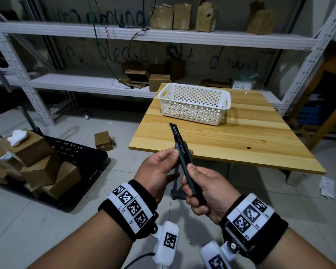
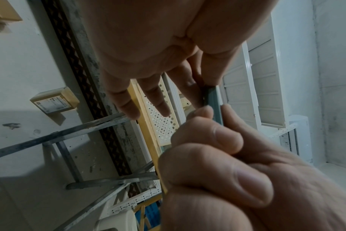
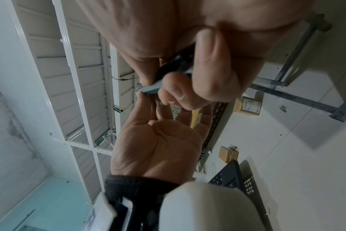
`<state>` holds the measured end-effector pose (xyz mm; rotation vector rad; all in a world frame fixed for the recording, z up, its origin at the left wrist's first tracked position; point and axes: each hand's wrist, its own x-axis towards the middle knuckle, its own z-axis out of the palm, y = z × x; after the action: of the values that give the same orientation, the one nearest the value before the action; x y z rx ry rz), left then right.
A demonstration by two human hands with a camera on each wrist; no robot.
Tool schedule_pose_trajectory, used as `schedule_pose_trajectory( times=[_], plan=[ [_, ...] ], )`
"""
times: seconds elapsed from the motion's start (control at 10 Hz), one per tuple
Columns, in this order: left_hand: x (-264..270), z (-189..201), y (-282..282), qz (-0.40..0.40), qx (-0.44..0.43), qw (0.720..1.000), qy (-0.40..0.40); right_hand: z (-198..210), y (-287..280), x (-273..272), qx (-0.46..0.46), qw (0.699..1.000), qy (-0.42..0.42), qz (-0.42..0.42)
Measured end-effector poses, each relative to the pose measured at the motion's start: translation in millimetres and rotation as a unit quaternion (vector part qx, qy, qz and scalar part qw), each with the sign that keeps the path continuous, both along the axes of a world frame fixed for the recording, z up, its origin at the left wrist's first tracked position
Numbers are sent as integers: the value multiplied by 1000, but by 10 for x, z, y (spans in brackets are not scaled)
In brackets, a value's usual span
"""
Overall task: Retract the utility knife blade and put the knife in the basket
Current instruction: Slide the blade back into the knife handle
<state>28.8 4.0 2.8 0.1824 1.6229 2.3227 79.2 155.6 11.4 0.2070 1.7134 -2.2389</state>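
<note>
Head view: utility knife [image 1: 184,162] is being held in the air, blade [image 1: 174,131] still extended, pointing at basket [image 1: 194,103] on desk [image 1: 241,144]. Right hand [image 1: 206,193] is wrapping the handle, nearer; left hand [image 1: 159,169] is pinching its front.

It looks like a storeroom or small warehouse: white metal racks [image 1: 157,36] with perforated posts fill the top of the frame and carry brown cartons [image 1: 182,16]. More cartons [image 1: 39,164] are piled at the lower left beside a black crate [image 1: 81,152], on a grey tiled floor [image 1: 47,220]. A wooden table [image 1: 241,144] stands at centre right
</note>
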Motion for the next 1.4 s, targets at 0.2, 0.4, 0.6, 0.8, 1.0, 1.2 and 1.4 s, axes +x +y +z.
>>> schedule_pose_trajectory(
  times=[0.2, 0.4, 0.6, 0.8, 1.0, 1.2, 1.4],
  plan=[
    [3, 5, -4, -2, -2, 1000, 1, -9, -2, -5, 0, 1000, 2, -1],
    [6, 6, 1, 3, 1, 1000, -6, -11, -5, -6, -2, 1000, 3, 2],
    [11, 19, 10, 0, -3, 1000, -5, -12, 2, 0, -1, 1000, 0, -1],
    [18, 21, 12, 1, 3, 1000, -6, -16, 1, 2, -6, 1000, -1, -1],
    [12, 10, 5, 1, 5, 1000, -9, -14, 0, 3, -5, 1000, 0, -1],
    [-5, -16, 8, 2, 6, 1000, -12, -17, 10, 3, -7, 1000, 1, 2],
    [-4, -3, 3, 1, 11, 1000, -14, -19, 2, 10, -12, 1000, 2, 2]
  ],
)
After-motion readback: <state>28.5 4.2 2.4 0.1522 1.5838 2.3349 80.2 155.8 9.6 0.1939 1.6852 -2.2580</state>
